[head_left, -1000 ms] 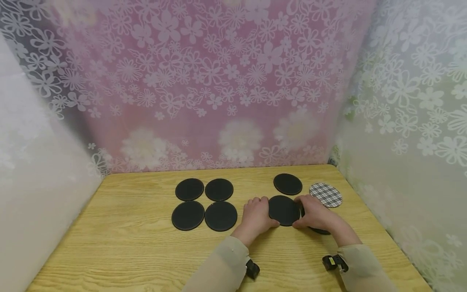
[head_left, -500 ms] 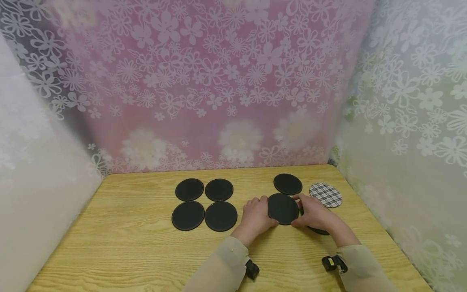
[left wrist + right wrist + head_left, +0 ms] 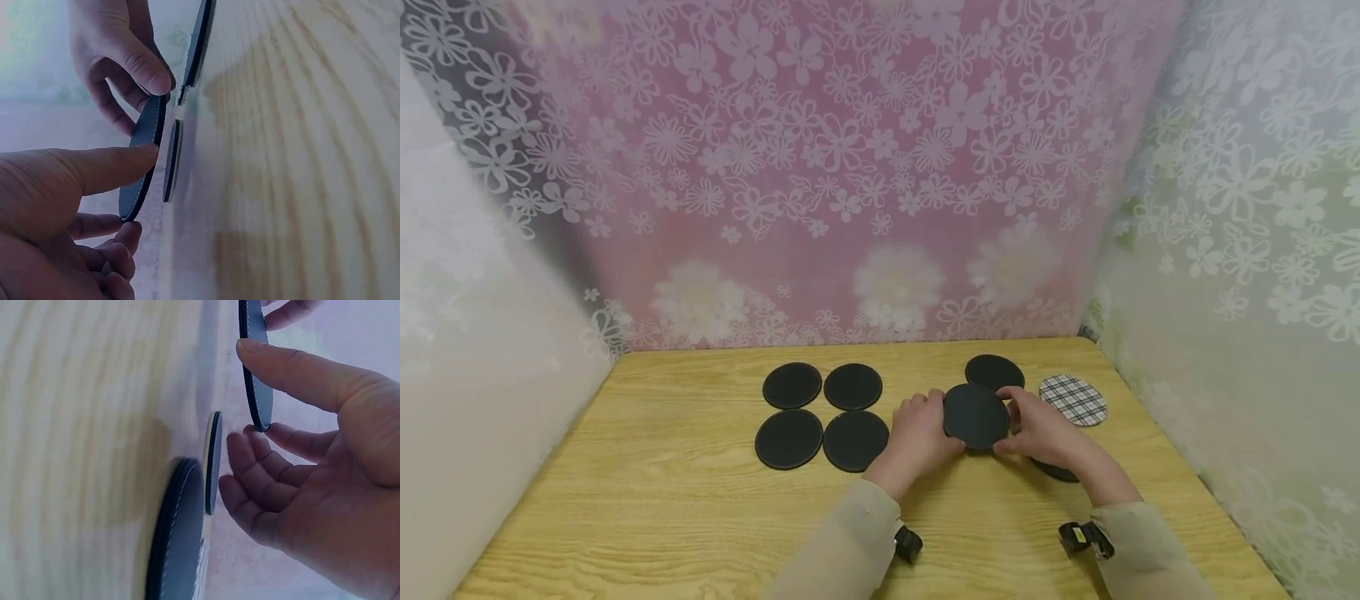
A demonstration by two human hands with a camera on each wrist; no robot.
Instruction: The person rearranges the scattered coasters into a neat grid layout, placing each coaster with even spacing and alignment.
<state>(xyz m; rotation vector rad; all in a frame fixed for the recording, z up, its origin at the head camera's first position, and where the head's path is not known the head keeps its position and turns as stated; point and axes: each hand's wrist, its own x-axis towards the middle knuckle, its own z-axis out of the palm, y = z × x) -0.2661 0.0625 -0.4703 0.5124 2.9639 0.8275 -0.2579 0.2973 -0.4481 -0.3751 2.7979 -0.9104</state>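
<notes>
A round black coaster (image 3: 976,417) with a stitched rim is held between both hands, raised off the wooden table. My left hand (image 3: 917,433) grips its left edge, thumb at the near side and fingers farther round. On the opposite edge, my right hand (image 3: 1041,429) pinches it between thumb and index finger; the right wrist view shows the other fingers loosely curled below the coaster's edge (image 3: 262,403). Just behind, another black coaster (image 3: 995,369) lies flat, partly overlapped in the head view. A further black coaster (image 3: 1056,472) is mostly hidden under the right hand and wrist.
To the right lies a coaster with a black-and-white plaid face (image 3: 1073,400). Left of the hands, black coasters (image 3: 789,439) form two rows of two. The wooden table (image 3: 662,517) ends at floral curtains (image 3: 850,167) behind and at the sides.
Both hands have lifted the held coaster and moved it slightly away and to the left, so it overlaps the coaster behind it in the head view. The view has shifted a little.
</notes>
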